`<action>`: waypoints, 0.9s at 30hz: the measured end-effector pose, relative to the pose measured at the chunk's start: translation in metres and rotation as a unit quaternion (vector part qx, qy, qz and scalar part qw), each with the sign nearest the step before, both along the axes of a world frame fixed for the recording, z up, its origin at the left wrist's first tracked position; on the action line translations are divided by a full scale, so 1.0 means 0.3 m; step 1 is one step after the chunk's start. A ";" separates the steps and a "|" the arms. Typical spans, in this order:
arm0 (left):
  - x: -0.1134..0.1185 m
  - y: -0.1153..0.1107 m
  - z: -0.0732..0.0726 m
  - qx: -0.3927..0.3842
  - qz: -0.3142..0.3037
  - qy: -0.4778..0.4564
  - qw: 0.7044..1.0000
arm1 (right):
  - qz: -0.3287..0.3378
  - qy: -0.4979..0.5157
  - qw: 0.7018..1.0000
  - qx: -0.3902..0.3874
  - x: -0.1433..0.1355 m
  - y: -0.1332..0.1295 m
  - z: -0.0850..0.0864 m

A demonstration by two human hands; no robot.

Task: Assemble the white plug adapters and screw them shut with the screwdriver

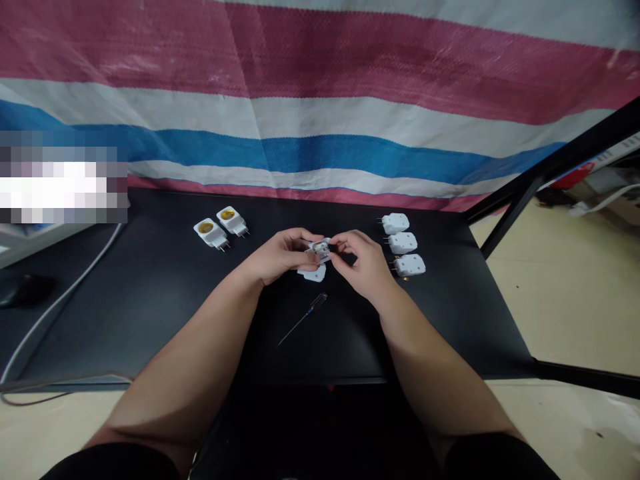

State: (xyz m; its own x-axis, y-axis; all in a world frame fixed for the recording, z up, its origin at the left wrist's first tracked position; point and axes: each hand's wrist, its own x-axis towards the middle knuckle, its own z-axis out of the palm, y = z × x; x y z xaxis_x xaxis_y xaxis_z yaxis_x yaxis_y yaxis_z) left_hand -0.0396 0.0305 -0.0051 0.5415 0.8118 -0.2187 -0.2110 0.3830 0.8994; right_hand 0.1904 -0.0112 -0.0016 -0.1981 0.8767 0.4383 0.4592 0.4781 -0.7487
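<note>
My left hand [286, 257] is closed on a white plug housing [321, 249], its open inner side facing up with metal parts visible inside. The fingertips of my right hand [364, 265] pinch at the housing's right edge; any small part between them is too tiny to make out. Just below the held piece, a white cover [316, 274] with holes shows, partly hidden by my left fingers. Nearer to me, a thin screwdriver [303, 318] with a clear handle lies slantwise on the black table [165, 313].
Two white plug-in lamp sockets [211, 234] with brass-coloured insides lie at left. At right, three white plug housings [403, 243] with pins form a column, small brass bits beside the nearest. A mouse [26, 289] and cable [65, 293] are far left; a striped sheet [320, 153] hangs behind.
</note>
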 end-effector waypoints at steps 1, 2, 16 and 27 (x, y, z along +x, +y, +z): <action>0.001 0.000 0.000 -0.006 0.005 -0.001 1.000 | -0.002 -0.003 1.000 0.011 -0.002 -0.002 0.005; 0.001 0.001 0.000 -0.008 0.012 -0.002 1.000 | -0.005 -0.004 1.000 0.021 -0.003 -0.005 0.009; 0.025 -0.015 0.000 0.010 0.031 -0.038 0.999 | 0.011 0.129 0.966 -0.225 -0.037 0.003 -0.031; 0.051 -0.033 -0.004 0.065 0.026 -0.034 0.997 | -0.092 -0.004 0.996 -0.009 -0.037 -0.005 -0.006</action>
State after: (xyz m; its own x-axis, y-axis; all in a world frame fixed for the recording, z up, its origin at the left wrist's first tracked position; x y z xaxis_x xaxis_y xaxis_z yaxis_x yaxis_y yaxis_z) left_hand -0.0244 0.0206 -0.0063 0.5083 0.8580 -0.0741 -0.2890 0.2510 0.9239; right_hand 0.1793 -0.0125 -0.0035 -0.0365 0.9065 0.4205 0.5439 0.3710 -0.7527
